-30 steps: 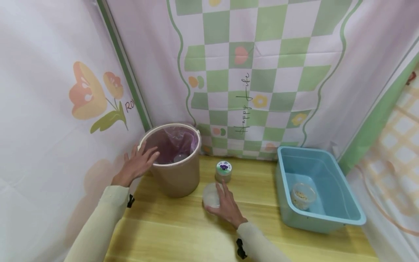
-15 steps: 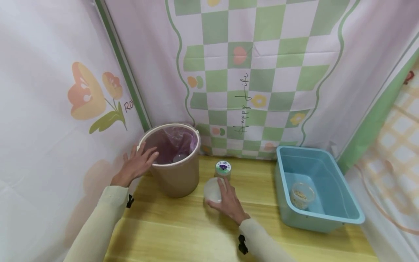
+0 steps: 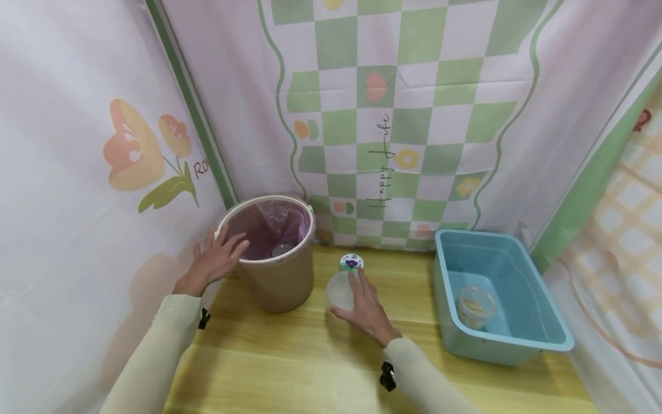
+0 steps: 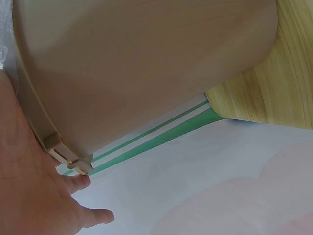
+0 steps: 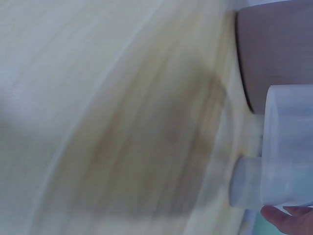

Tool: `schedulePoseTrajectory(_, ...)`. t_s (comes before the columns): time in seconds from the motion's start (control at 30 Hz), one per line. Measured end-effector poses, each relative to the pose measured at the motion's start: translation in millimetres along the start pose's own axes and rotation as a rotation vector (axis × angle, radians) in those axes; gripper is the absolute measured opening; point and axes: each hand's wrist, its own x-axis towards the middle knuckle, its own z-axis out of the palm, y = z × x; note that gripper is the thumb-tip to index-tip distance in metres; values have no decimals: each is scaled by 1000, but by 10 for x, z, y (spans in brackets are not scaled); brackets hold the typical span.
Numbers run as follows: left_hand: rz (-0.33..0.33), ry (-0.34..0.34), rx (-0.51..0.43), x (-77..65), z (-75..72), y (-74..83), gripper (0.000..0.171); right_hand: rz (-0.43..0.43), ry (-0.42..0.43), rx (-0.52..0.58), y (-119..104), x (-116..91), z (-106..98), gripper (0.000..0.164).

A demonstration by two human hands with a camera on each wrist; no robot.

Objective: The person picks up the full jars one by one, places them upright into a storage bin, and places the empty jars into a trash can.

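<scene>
Your right hand [image 3: 369, 313] holds a translucent cup [image 3: 339, 290] above the counter [image 3: 289, 356], just nearer than the labelled jar [image 3: 351, 261]; your left hand [image 3: 213, 261], its grip wide, rests at the bag-lined bin's [image 3: 281, 284] left rim. Probable step: positioning the cup. The next move calls for clearance from the jar.

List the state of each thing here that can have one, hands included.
Bin: upright, open, plastic-lined.
Left hand: fingers extended, at the bin's rim.
Clear container: held above the table.
Right hand: gripping the container.
Small jar: upright, lid on.
Blue tub: upright, open.
Clear cup: in the tub, pale bits inside.
</scene>
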Motion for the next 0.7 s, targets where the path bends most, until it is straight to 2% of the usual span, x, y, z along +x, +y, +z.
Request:
schedulePoseTrajectory(0.43,-2,5,-10,9,12,-26,75,-4,25,-9,-180,231,-313,114)
schedulePoseTrajectory(0.7,3,9,-13,7,18,-35,75,27,-9,-5,-311,396,-533,113)
